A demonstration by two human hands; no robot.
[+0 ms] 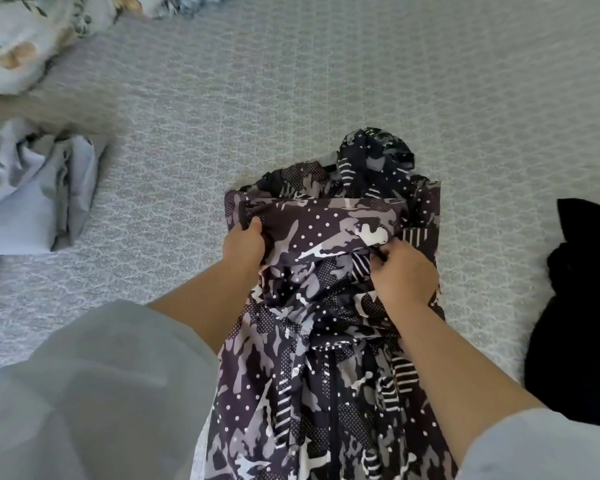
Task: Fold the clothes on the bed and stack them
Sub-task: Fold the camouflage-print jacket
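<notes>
Both hands are on the patterned jacket (329, 306), a dark camo print with dots and stripes, lying on the bed (291, 81) and running from the near edge away from the person.

Left hand (245, 245): fingers curled into the cloth, gripping the left end of a folded-over band of the jacket. Thumb on top, the other fingers tucked under the fabric and hidden.

Right hand (404, 268): gripping the same band at its right end, fingertips pinching cloth just beside a white patch in the print. Knuckles face the camera, so the exact finger placement can't be made out.

Between the two grips the band is pulled fairly flat and runs straight across the jacket. Beyond the grips, the far part of the jacket is bunched, with what looks like the hood (378, 157) crumpled at the far end. On the near side of the grips the jacket body hangs toward the person, with a dark zipper line down the middle.

Around it:
- black garment (575, 323) right of the right hand, well apart from the jacket, on the bed
- pale blue cloth (32, 195) crumpled far left of the left hand
- floral bedding (25, 39) at the far left corner
- grey sleeves (94, 393) on both forearms
</notes>
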